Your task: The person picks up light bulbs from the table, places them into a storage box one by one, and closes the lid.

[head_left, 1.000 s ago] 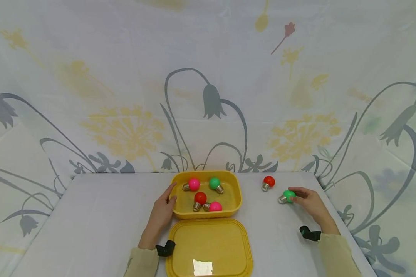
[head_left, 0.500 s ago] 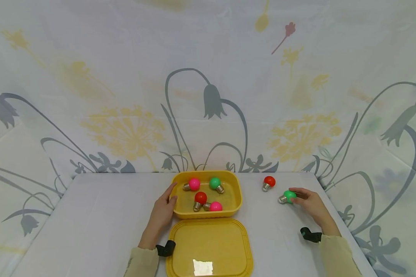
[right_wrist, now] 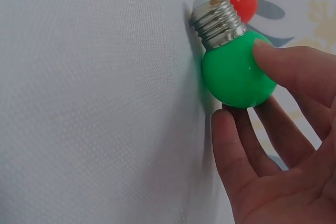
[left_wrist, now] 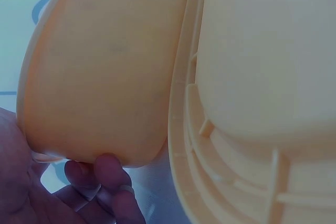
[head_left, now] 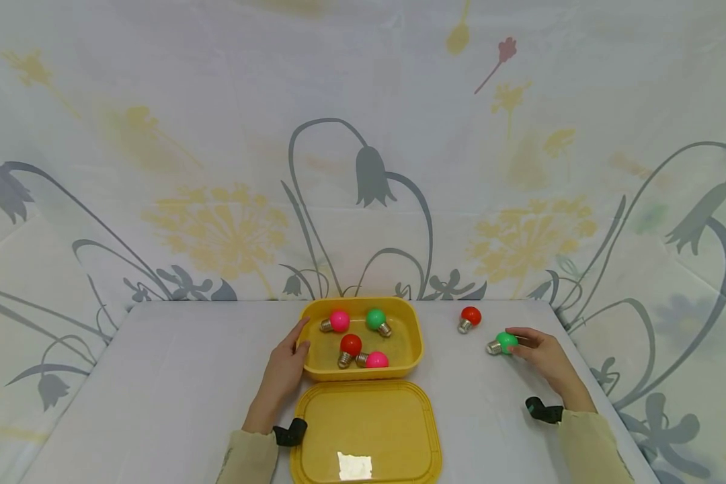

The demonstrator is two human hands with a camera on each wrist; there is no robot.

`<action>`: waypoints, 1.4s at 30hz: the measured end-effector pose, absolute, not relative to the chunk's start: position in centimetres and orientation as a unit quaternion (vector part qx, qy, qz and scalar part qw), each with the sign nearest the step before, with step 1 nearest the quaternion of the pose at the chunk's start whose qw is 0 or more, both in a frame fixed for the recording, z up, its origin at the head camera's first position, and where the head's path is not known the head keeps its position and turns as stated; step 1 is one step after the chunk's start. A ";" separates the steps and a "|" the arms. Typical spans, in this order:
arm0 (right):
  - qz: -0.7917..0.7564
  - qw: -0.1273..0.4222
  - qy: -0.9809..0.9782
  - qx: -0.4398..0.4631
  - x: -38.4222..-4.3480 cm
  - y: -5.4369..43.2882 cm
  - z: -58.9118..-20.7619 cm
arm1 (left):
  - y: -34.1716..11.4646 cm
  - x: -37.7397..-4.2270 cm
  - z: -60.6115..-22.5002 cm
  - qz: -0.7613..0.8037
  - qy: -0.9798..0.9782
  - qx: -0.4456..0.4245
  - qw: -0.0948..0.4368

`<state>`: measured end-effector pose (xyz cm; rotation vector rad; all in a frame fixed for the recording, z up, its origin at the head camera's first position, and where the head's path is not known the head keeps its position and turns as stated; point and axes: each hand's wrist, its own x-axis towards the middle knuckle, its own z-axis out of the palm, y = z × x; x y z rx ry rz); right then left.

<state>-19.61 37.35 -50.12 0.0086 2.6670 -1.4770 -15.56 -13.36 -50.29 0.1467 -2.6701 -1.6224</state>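
Observation:
My right hand [head_left: 543,356] pinches a green light bulb [right_wrist: 236,72] by its globe, between the thumb and the fingers. The bulb's silver screw base points left in the head view. It lies on or just over the white tablecloth; which, I cannot tell. A red light bulb [head_left: 470,316] lies a little farther back. My left hand [head_left: 282,370] holds the left end of a yellow box [head_left: 414,363], its curled fingers against the outer wall [left_wrist: 115,93]. Inside the box are a red bulb [head_left: 351,345], a green bulb [head_left: 376,319] and two pink bulbs [head_left: 339,320].
A yellow lid [head_left: 366,423] lies right in front of the box, beneath the left wrist's black camera mount [head_left: 291,432]. White tablecloth [head_left: 175,390] stretches to both sides. A flower-patterned cloth [head_left: 363,228] hangs behind the table and along its sides.

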 end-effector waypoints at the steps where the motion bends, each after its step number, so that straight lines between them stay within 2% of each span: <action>1: -0.485 0.047 0.873 0.004 -19.6 37.3 -50.1 | -13.4 -15.6 -50.3 -0.518 -0.854 0.046 0.007; 42: -0.471 0.051 0.881 0.007 -18.7 35.7 -49.7 | -13.3 -15.5 -50.4 -0.512 -0.858 0.042 0.010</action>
